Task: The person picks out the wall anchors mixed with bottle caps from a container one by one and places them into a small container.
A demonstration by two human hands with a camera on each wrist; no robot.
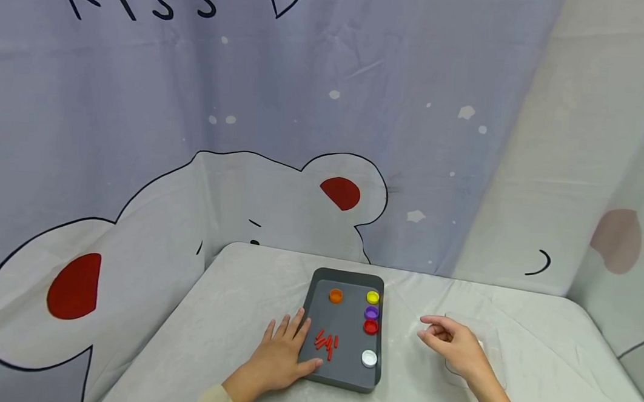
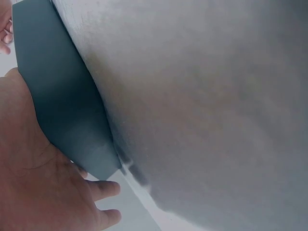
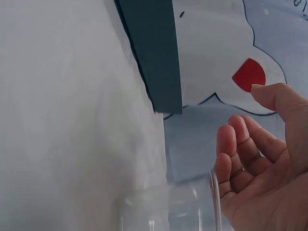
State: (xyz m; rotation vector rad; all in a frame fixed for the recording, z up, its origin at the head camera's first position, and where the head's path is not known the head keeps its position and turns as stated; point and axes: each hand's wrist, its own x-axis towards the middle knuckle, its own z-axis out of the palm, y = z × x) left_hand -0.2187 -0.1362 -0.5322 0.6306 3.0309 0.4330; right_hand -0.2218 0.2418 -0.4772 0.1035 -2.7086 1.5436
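- Tray (image 1: 345, 320), grey, rectangular, with a raised rim, lies on the cloth-covered bench (image 1: 543, 358) between the two hands.
- Contents: red sticks (image 1: 329, 347) lie loose at mixed angles in the near left part. Orange cap (image 1: 336, 296) sits at the far left; yellow cap (image 1: 373, 297), purple cap (image 1: 371, 313) and red cap (image 1: 370, 327) line the right wall. White cap (image 1: 369, 358) sits nearer, apart from that row.
- Left hand (image 1: 281, 361): fingers spread along the tray's left edge, thumb over the near left part, gripping nothing. Left wrist view shows the palm beside the outer wall.
- Right hand (image 1: 462, 347): well apart from the tray, over the clear plastic container (image 1: 496, 356). Thumb and index finger stand apart, other fingers loosely curled; nothing visible held.
- Container: partly hidden by the hand. Right wrist view puts its rim just beside the fingers; cannot tell whether they touch.
- Step in hand (judgement): handling of small pieces, between grasps; left hand probably steadies the tray, right hand is free.
- Next move (judgement): any pick from the tray calls for the right hand to cross the rim and pinch with the fingertips. Sticks are thin and crowded, so a neighbour could be dragged along.
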